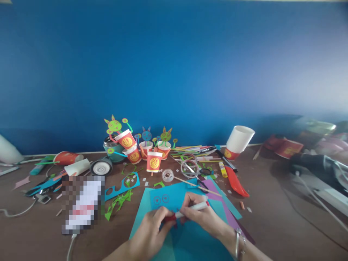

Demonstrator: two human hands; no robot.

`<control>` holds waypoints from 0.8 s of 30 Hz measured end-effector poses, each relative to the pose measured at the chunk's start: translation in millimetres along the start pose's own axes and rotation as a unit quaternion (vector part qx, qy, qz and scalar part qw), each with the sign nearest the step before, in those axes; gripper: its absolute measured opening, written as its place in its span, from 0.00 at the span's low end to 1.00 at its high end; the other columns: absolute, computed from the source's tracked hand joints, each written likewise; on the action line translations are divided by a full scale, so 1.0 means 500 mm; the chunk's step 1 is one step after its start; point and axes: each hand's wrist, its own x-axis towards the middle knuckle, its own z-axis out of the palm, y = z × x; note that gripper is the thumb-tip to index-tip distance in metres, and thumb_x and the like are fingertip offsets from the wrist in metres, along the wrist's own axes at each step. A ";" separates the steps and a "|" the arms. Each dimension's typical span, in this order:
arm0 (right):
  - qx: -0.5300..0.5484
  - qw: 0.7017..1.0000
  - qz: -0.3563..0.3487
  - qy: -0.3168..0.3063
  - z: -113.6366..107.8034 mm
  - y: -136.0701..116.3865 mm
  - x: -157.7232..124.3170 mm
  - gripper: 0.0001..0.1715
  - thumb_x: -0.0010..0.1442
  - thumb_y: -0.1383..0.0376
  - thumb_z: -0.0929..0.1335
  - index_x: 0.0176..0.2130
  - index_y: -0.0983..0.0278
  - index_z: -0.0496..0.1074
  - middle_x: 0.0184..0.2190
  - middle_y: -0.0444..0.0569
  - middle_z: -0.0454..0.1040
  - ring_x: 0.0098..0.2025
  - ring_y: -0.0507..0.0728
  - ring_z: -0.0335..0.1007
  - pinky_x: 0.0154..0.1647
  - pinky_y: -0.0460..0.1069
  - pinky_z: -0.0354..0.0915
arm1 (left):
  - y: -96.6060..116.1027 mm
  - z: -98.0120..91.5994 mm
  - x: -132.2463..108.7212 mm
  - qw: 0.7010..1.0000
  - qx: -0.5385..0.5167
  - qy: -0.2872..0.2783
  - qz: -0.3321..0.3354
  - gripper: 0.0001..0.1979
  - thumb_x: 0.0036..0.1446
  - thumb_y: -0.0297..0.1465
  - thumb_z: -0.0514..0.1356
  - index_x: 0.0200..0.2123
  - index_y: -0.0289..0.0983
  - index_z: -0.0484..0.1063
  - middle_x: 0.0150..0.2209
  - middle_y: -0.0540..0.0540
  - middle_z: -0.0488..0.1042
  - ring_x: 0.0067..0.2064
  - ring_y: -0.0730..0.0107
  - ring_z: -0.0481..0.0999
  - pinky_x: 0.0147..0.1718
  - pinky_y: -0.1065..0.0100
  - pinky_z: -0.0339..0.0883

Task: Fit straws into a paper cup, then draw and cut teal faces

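My right hand (194, 212) is closed round a white marker (200, 206) with a red end, held slanted over the blue paper (190, 246). My left hand (152, 226) pinches the red cap (170, 218) at the marker's other end. Whether the cap is fully on cannot be made out. Two drawn circles (161, 199) with hearts inside show on the blue paper above my hands. More drawn lines lie partly hidden beneath my fingers. Under the blue sheet are teal paper (140, 214) and purple paper (231, 221).
Paper-cup figures (154, 162) with cut-out animal heads stand along the back. Left are a blue paper offcut (122, 188), green scraps (119, 201) and a blurred object (85, 199). A tape roll (168, 175), glue stick (223, 169), red spoon-like piece (236, 182) and stacked cups (239, 139) lie beyond.
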 end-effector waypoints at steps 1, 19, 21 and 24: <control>0.006 1.000 -0.001 0.004 0.004 -0.003 -0.001 0.18 0.52 0.54 0.71 0.25 0.63 0.63 0.20 0.44 0.74 0.24 0.53 0.71 0.25 0.46 0.62 | 0.000 -0.001 0.000 1.000 0.014 0.009 0.018 0.03 0.61 0.29 0.54 0.35 0.40 0.67 0.32 0.50 0.78 0.35 0.71 0.77 0.35 0.74 0.68; 0.078 0.991 -0.074 0.076 0.001 0.005 0.017 0.22 0.55 0.49 0.68 0.36 0.65 0.69 0.21 0.44 0.72 0.25 0.52 0.66 0.27 0.46 0.58 | -0.010 -0.071 0.043 0.989 0.063 0.125 -0.042 0.07 0.62 0.35 0.51 0.36 0.41 0.67 0.32 0.49 0.77 0.35 0.67 0.77 0.34 0.70 0.69; 0.066 0.991 -0.074 0.091 -0.011 0.004 0.017 0.22 0.55 0.49 0.68 0.38 0.65 0.70 0.22 0.44 0.72 0.26 0.52 0.65 0.28 0.46 0.58 | -0.031 -0.089 0.050 0.981 0.032 0.172 -0.082 0.09 0.62 0.37 0.51 0.37 0.40 0.66 0.34 0.47 0.77 0.37 0.65 0.78 0.35 0.69 0.70; 0.036 0.992 -0.060 0.109 -0.019 0.003 0.017 0.21 0.55 0.49 0.68 0.32 0.65 0.70 0.21 0.44 0.71 0.25 0.52 0.64 0.28 0.47 0.57 | -0.065 -0.103 0.051 0.971 0.040 0.207 -0.109 0.10 0.61 0.40 0.51 0.37 0.40 0.65 0.35 0.45 0.76 0.36 0.63 0.78 0.35 0.66 0.71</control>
